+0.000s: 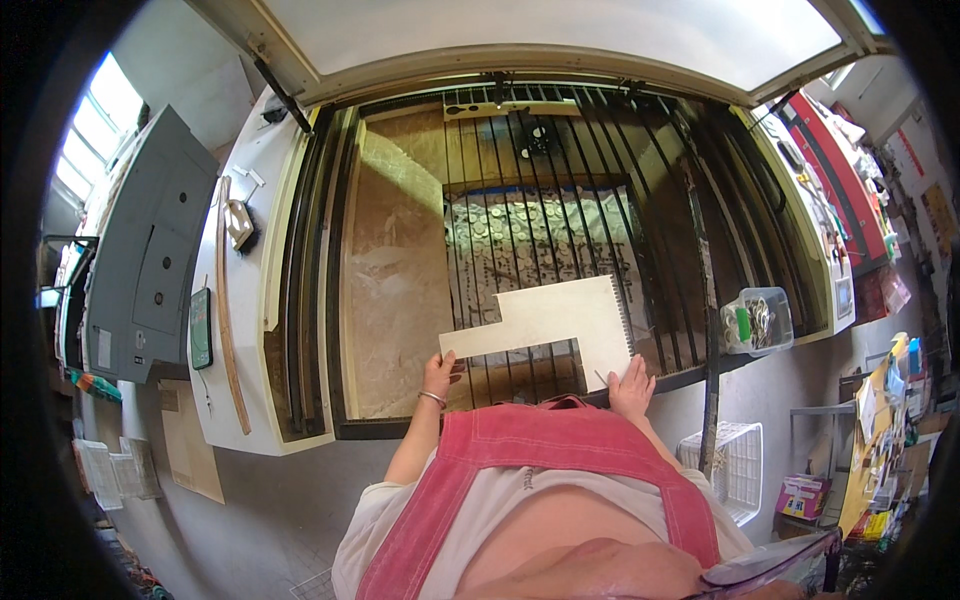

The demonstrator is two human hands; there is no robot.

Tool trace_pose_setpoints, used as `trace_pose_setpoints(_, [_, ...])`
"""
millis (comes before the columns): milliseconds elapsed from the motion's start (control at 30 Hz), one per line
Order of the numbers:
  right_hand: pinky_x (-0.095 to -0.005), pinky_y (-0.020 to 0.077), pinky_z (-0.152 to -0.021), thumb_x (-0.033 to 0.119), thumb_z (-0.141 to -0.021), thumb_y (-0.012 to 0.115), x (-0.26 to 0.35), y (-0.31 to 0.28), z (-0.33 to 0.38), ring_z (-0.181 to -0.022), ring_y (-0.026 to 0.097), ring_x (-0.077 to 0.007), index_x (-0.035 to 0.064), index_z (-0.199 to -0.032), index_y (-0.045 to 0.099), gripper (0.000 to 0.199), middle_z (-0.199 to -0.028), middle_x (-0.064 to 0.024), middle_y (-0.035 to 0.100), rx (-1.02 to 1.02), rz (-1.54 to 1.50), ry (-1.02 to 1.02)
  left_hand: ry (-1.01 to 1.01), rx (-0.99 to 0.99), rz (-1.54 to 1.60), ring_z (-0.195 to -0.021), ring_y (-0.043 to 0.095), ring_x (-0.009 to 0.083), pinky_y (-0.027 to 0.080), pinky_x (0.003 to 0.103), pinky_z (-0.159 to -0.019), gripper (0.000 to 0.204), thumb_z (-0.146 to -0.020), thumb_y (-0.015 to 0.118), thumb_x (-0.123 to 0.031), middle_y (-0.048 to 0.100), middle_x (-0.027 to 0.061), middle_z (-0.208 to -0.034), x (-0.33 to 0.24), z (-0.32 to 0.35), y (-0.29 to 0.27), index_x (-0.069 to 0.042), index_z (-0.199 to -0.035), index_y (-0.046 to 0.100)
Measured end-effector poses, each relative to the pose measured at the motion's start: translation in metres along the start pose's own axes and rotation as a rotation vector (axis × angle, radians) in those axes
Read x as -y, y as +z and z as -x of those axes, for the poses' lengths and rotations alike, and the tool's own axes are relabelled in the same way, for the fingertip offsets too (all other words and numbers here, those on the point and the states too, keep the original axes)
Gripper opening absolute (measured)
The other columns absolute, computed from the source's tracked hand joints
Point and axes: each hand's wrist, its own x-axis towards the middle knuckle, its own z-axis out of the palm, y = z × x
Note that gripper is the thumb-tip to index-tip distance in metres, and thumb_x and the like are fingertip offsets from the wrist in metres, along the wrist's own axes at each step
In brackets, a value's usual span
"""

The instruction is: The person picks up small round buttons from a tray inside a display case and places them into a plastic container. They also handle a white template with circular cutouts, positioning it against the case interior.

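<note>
A thin, pale, flat board (545,312) with a rectangular notch cut out of its near side is held level over the dark slats (530,230) of a large cutting machine's bed. Its right edge carries a row of small teeth. My left hand (440,380) grips the board's narrow left end, fingers curled under it. At the near right corner, my right hand (631,390) holds the board's edge, its fingers lying along it. Below the slats, many small cut-out pieces (500,225) lie on a pale surface.
The machine's lid (570,40) is raised at the far side. A clear tub (757,320) of small parts sits on the right front rim. On the left ledge lie a brush (240,226), a green handheld device (202,328) and a long strip (228,330). A white basket (738,470) stands at lower right.
</note>
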Motion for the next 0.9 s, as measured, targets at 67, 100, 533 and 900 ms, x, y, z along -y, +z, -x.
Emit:
trace_pose_setpoints(67, [-0.0538, 0.0160, -0.119, 0.051, -0.096, 0.049, -0.0008, 0.0003, 0.0000, -0.138, 0.040, -0.0354, 0.0012, -0.156, 0.017, 0.084, -0.156, -0.0208, 0.031, 0.002, -0.001, 0.001, -0.005, 0.002, 0.002, -0.086, 0.068, 0.0164, 0.054, 0.032, -0.072, 0.038, -0.098, 0.061, -0.045, 0.070, 0.0044, -0.096, -0.0007, 0.0004, 0.0004, -0.008, -0.108, 0.062])
trace_pose_setpoints(100, [-0.0539, 0.0161, -0.119, 0.051, -0.096, 0.049, -0.0011, 0.0006, 0.0001, -0.138, 0.040, -0.0354, 0.0012, -0.156, 0.018, 0.084, -0.156, -0.0208, 0.030, 0.004, 0.001, 0.002, -0.008, 0.003, 0.003, -0.086, 0.068, 0.0164, 0.054, 0.032, -0.072, 0.038, -0.098, 0.061, -0.044, 0.070, 0.0044, -0.096, -0.0012, 0.0004, 0.0006, -0.008, -0.108, 0.062])
trace_pose_setpoints(533, [-0.0538, 0.0165, -0.119, 0.051, -0.096, 0.049, 0.0012, -0.0012, 0.0006, -0.137, 0.041, -0.0349, 0.0009, -0.156, 0.018, 0.084, -0.156, -0.0205, 0.032, -0.014, -0.001, -0.001, -0.015, 0.018, 0.006, -0.086, 0.069, 0.0170, 0.054, 0.033, -0.072, 0.037, -0.099, 0.061, -0.044, 0.070, 0.0044, -0.097, 0.0038, -0.0033, -0.0033, -0.008, -0.108, 0.062])
trace_pose_setpoints(900, [-0.0536, 0.0156, -0.119, 0.052, -0.096, 0.048, 0.0005, -0.0015, 0.0002, -0.140, 0.038, -0.0343, 0.0007, -0.156, 0.018, 0.085, -0.156, -0.0204, 0.031, 0.005, 0.004, 0.004, 0.000, 0.019, -0.011, -0.083, 0.068, 0.0141, 0.054, 0.029, -0.069, 0.037, -0.097, 0.063, -0.044, 0.070, 0.0028, -0.096, 0.0025, -0.0037, -0.0031, -0.008, -0.106, 0.063])
